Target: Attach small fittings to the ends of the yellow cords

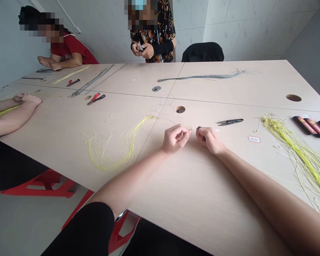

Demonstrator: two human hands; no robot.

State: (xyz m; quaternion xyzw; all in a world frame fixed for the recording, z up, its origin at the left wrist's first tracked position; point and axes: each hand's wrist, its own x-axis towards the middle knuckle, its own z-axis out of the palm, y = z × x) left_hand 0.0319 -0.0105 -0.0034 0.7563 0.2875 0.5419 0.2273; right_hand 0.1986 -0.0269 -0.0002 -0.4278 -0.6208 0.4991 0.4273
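Observation:
My left hand [174,138] rests on the pale wooden table [192,192], its fingers pinched on the end of a thin yellow cord [190,128] with a small metal tip. A few centimetres to the right, my right hand [209,139] is closed round a small dark object [200,128] that I cannot make out. The two hands almost meet. A loose bundle of yellow cords [128,145] lies to the left of my left hand. Small black snips [230,122] lie just beyond my right hand.
A thick bundle of yellow cords [296,149] lies at the right, with red-and-black lighters [313,126] beyond it. A white label [254,139] and a cable hole [180,109] are near. Three other people work at the left and far side, with red pliers [96,98] and grey cords [202,76].

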